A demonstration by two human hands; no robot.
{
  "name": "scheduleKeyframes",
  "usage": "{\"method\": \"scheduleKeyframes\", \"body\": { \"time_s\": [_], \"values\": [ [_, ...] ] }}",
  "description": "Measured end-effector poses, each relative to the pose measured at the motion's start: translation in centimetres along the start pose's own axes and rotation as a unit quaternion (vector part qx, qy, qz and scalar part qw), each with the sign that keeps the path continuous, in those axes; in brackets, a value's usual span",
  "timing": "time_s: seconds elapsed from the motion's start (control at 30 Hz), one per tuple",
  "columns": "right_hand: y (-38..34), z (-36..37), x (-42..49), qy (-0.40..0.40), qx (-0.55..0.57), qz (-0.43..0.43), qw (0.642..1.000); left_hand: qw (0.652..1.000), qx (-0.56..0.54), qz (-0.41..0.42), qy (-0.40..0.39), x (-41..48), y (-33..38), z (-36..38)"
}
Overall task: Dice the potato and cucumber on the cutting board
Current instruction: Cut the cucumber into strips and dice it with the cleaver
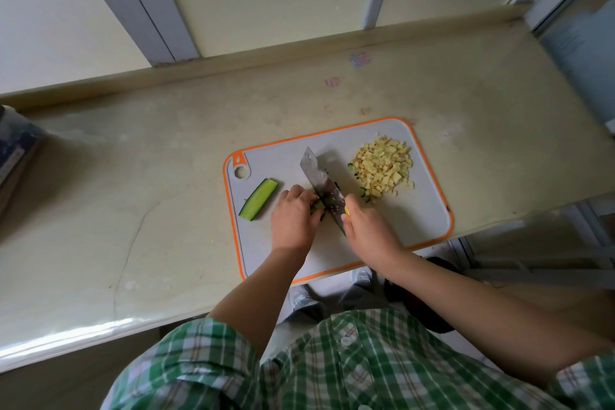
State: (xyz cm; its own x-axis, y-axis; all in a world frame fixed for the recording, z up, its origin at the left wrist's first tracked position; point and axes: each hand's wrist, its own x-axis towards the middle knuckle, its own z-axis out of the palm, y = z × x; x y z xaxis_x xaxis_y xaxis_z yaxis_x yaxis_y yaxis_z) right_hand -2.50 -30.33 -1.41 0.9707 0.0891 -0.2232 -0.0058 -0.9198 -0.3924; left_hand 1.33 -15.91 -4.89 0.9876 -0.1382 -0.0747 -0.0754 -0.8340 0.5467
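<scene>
On the grey, orange-rimmed cutting board (416, 220), the right hand (367, 226) grips the cleaver (321, 185). The left hand (293, 213) curls over cucumber strips (317, 206) at the blade. Diced potato (382, 166) is heaped far right; a cucumber piece (259, 198) lies left.

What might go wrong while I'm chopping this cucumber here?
The left hand holds the cucumber piece right against the cleaver, so a slip might nick its fingers. The cutting board sits at the front edge of the counter; hard chopping may shift it off.
</scene>
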Motion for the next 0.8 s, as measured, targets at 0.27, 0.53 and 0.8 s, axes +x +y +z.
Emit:
{"method": "scheduleKeyframes", "body": {
  "time_s": [0.27, 0.53, 0.8],
  "values": [
    [-0.5, -1.0, 0.3, -0.006, -0.012, -0.029, 0.999, 1.0, -0.009, -0.006, 0.016, -0.5, -0.5, 0.0],
    [-1.2, 0.2, 0.6, -0.051, -0.055, 0.007, 0.997, 0.999, 0.008, -0.032, 0.01, -0.3, 0.0, 0.1],
    [-0.5, 1.1, 0.4, -0.018, -0.016, 0.023, 0.999, 1.0, -0.001, -0.023, 0.012, -0.3, -0.1, 0.1]
  ]
}}
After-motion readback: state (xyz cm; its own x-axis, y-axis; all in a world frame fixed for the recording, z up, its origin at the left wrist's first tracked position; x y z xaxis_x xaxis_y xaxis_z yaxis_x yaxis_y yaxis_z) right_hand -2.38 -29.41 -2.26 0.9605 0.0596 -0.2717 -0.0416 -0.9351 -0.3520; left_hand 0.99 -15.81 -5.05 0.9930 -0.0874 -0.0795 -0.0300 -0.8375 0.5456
